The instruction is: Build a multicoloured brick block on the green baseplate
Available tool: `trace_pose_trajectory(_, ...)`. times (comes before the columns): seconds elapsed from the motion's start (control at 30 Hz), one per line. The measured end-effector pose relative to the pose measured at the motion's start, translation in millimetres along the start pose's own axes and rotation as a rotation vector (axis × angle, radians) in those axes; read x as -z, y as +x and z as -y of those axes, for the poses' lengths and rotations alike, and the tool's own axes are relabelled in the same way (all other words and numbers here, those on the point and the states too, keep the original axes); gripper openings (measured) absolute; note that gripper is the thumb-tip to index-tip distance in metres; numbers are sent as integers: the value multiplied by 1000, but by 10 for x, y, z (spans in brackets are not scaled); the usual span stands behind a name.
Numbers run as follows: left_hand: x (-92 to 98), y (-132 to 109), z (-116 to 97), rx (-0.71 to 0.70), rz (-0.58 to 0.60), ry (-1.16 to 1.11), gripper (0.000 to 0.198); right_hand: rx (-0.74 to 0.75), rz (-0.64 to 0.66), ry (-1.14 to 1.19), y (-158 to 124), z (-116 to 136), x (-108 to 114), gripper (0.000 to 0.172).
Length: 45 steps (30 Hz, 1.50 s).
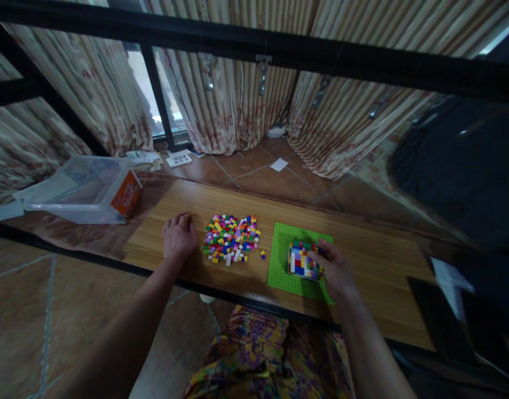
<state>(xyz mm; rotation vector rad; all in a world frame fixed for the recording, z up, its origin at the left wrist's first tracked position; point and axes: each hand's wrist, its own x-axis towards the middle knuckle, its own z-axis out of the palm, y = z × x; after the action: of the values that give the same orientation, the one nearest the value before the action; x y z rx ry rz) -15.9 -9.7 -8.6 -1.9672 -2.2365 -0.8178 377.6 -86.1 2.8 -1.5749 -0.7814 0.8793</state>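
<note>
On the wooden board, my left hand [180,237] rests with its fingers curled in, just left of a loose pile of small toy bricks [231,238] in many colours. No object shows in it. My right hand [335,269] reaches over a green studded baseplate [279,260]. Its thumb and fingertips are drawn together at the right side of a low, multicoloured brick structure [299,263] standing on the plate. Whatever lies between those fingertips is too small to make out. A tiny yellow and blue brick piece [263,255] sits between the pile and the plate.
A clear plastic bin [88,188] with an orange label stands at the far left. A dark metal bar [237,30] crosses above the table. Dark flat objects and papers [451,285] lie at the right end. Striped curtains [237,105] hang behind.
</note>
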Motion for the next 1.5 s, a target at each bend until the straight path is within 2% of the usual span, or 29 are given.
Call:
trace_pose_trajectory(0.1,-3,-2,-1,-5,-8,1,34,108,-151,-10,-55,23,52,45)
trace_pose_trajectory(0.2,-1,-4,-7,4,-1,3,34,219,-187,-124,-181,156,15,37)
trace_pose_trajectory(0.3,0,-9,-9,8,9,-6,33,354,-75,-261,-393,341,-172,30)
trace_pose_trajectory(0.4,-1,-14,-9,7,8,-2,33,529,148,-401,-626,446,-456,23)
trace_pose_trajectory(0.47,-2,-18,-11,9,3,8,34,581,273,-510,-745,431,-641,23)
trace_pose_trajectory(0.6,1,-23,-16,15,3,1,34,565,296,-726,-836,286,-888,25)
trace_pose_trajectory(0.73,-1,-23,-17,33,9,-4,34,562,295,-852,-798,199,-985,25)
trace_pose_trajectory(1.0,-1,-24,-17,31,17,0,35,589,280,-918,-760,132,-1042,28)
trace_pose_trajectory(1.13,5,-23,-22,30,14,-15,33,591,264,-874,-768,80,-1039,29)
trace_pose_trajectory(1.27,13,-17,-25,26,13,-7,34,565,271,-771,-820,167,-1012,30)
trace_pose_trajectory(1.4,11,-12,-24,23,28,2,34,547,274,-556,-863,355,-859,24)
trace_pose_trajectory(1.5,7,-12,-19,25,22,4,35,540,199,-430,-812,434,-631,19)
